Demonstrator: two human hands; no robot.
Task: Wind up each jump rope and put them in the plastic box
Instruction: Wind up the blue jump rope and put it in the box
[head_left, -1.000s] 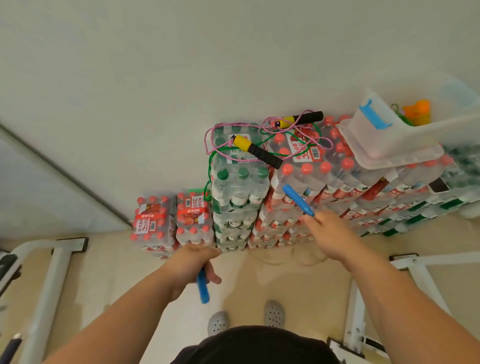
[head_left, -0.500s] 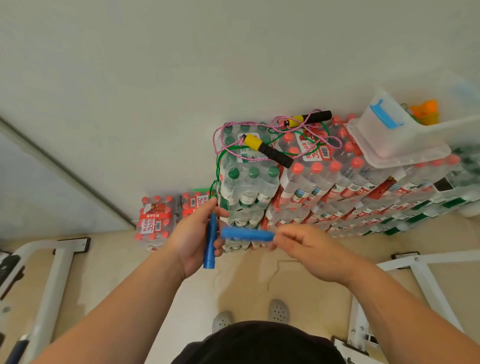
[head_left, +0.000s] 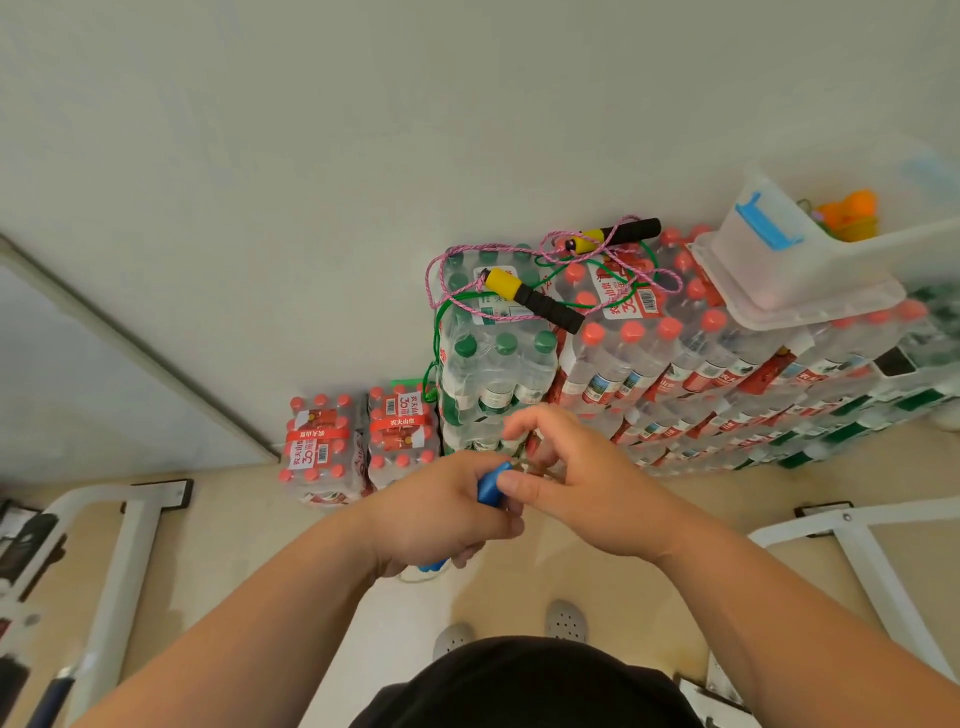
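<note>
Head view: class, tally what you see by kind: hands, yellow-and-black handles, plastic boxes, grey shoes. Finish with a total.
Hands: 2 (left hand, right hand)
Yellow-and-black handles: 2
Plastic box: 1
Grey shoes: 2
Total: 7

Both forearms angled inward — left grip (head_left: 441, 512) curled closed, right grip (head_left: 587, 488) touching it, fingers loosely bent

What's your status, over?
Left grip holds blue plastic jump-rope handles. Right grip touching them, hold unclear. Clear plastic box open, unobstructed.
</note>
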